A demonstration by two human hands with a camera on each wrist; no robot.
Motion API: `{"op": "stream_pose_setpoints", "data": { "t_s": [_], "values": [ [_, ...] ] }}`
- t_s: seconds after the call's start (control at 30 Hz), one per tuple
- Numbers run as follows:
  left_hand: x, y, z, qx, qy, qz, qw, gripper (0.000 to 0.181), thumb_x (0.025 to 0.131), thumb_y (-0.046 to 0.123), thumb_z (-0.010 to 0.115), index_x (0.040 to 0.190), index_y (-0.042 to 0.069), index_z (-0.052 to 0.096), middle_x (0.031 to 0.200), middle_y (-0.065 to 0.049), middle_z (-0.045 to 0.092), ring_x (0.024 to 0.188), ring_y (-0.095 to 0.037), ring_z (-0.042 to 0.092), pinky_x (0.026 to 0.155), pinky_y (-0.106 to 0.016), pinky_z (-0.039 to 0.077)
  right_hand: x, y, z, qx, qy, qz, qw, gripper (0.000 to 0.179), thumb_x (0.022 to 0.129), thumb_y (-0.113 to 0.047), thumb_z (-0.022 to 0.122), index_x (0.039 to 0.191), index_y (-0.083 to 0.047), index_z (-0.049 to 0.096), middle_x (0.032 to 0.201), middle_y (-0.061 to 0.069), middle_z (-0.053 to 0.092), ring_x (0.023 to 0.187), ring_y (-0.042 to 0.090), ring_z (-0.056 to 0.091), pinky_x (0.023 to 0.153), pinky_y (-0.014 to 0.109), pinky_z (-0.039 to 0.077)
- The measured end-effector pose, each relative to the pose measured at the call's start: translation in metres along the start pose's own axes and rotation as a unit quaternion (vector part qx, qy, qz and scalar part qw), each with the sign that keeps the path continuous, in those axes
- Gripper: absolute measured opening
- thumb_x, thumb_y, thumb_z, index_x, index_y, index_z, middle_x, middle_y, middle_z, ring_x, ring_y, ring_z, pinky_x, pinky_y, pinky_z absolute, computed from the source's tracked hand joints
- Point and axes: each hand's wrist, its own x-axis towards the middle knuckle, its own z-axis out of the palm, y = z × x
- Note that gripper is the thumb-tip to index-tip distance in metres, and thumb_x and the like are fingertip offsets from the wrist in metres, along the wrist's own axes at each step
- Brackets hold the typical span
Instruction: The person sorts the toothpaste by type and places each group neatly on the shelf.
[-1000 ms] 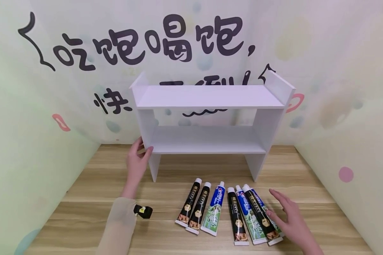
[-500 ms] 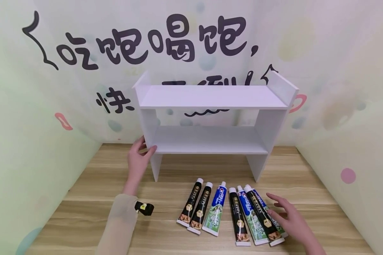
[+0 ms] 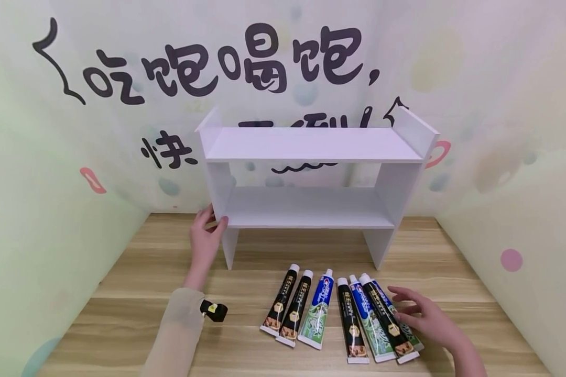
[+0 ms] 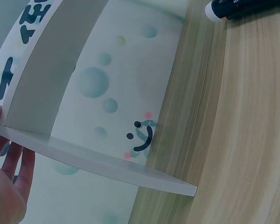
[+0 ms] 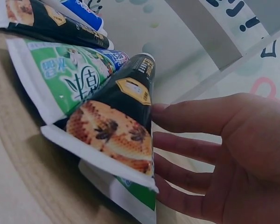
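My left hand [image 3: 203, 243] grips the left side panel of a white two-tier shelf [image 3: 311, 144], thumb at the front edge and fingers behind the outer face. In the left wrist view the panel [image 4: 98, 161] runs down to the table. Beside the rightmost toothpaste tubes is my right hand [image 3: 426, 314], its fingers loosely bent. In the right wrist view its thumb tip lies at the edge of a black toothpaste tube [image 5: 135, 88], with the fingers alongside. That tube partly covers a blue-green toothpaste tube [image 3: 412, 341]. Whether the fingers touch it is unclear.
Left of these lie another blue-green tube [image 3: 370, 319] and a black tube [image 3: 351, 319]. A second group holds two black tubes [image 3: 280, 298] and a blue-green one [image 3: 317, 309]. All lie on the wood-grain table [image 3: 236, 345], caps toward the shelf. Printed walls enclose three sides.
My right hand has shifted slightly left, closer to the rightmost tubes, and its fingers have bent more. The left hand keeps its hold on the shelf. The tubes have not moved.
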Motion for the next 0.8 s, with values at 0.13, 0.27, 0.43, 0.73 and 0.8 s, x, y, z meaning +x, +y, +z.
{"op": "stream_pose_setpoints", "data": {
  "t_s": [0.13,0.27,0.43,0.73,0.8],
  "values": [
    [0.004,-0.018,0.001,-0.016,0.007,-0.009,0.9998,0.048,0.092,0.002,0.065,0.139,-0.001,0.054,0.122,-0.027,0.059,0.110,-0.039,0.061,0.073,-0.001,0.048,0.003,0.000,-0.001,0.006,-0.032,0.005,0.9995,0.060,0.091,-0.013,0.067,0.143,0.006,0.043,0.123,0.031,0.060,0.101,0.040,0.066,0.077,0.019,0.056],
    [0.008,-0.033,0.003,-0.025,0.017,-0.018,0.9994,0.048,0.091,0.004,0.068,0.138,0.004,0.056,0.121,-0.024,0.062,0.107,-0.032,0.062,0.075,-0.003,0.052,0.005,0.000,-0.001,0.013,-0.057,0.022,0.9980,0.063,0.087,-0.008,0.069,0.143,0.005,0.043,0.122,0.033,0.059,0.102,0.038,0.066,0.077,0.022,0.057],
    [0.009,-0.038,0.005,-0.040,0.021,-0.014,0.9988,0.048,0.090,0.004,0.069,0.137,0.004,0.057,0.118,-0.022,0.064,0.098,-0.013,0.061,0.076,-0.006,0.054,0.006,-0.001,-0.003,0.045,-0.087,0.032,0.9946,0.073,0.082,-0.002,0.071,0.145,0.006,0.036,0.121,0.033,0.053,0.102,0.036,0.067,0.074,0.027,0.059],
    [0.008,-0.038,0.005,-0.041,0.031,-0.012,0.9986,0.047,0.089,0.004,0.070,0.135,0.004,0.059,0.116,-0.022,0.064,0.095,-0.008,0.060,0.075,-0.006,0.054,0.010,-0.007,-0.001,0.039,-0.088,0.063,0.9934,0.078,0.079,0.000,0.072,0.147,0.001,0.034,0.112,0.024,0.057,0.096,0.028,0.066,0.069,0.029,0.057],
    [0.007,-0.037,0.004,-0.036,0.030,-0.011,0.9988,0.047,0.090,0.006,0.070,0.135,0.005,0.059,0.116,-0.022,0.064,0.096,-0.010,0.061,0.075,-0.006,0.054,0.012,-0.008,-0.001,0.028,-0.085,0.074,0.9933,0.079,0.078,-0.001,0.073,0.148,0.001,0.035,0.108,0.021,0.060,0.094,0.026,0.065,0.070,0.031,0.057]
  ]
}}
